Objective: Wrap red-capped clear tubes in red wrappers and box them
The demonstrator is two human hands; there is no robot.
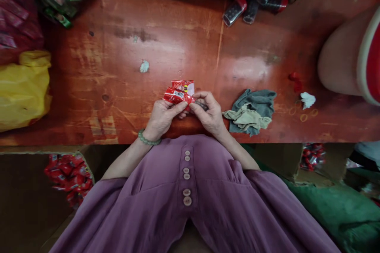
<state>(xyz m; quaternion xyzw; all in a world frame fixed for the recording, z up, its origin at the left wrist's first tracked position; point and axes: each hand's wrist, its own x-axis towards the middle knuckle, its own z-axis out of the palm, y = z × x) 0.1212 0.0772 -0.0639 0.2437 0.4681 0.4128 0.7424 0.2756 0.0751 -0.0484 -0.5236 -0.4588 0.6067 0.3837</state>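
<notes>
Small red printed packets [179, 94], one showing a white barcode label, are held between my two hands above the table's near side. My left hand [162, 116], with a green bead bracelet at the wrist, pinches them from the left with the thumb on top. From the right, my right hand [209, 112] grips the packets' near corner between thumb and fingers. A dark, shiny piece [201, 105] shows inside the curl of my right fingers; I cannot tell what it is. Beside my right hand lie crumpled grey and pale green cloths [252, 108].
Clear bottles with red caps [234, 10] crowd the far edge of the red wooden table [118, 67]. A large bucket [341, 55] stands at right, near rubber bands [304, 118]. At left are a yellow bag [25, 91] and bagged packets. Open boxes of red items [69, 176] sit below.
</notes>
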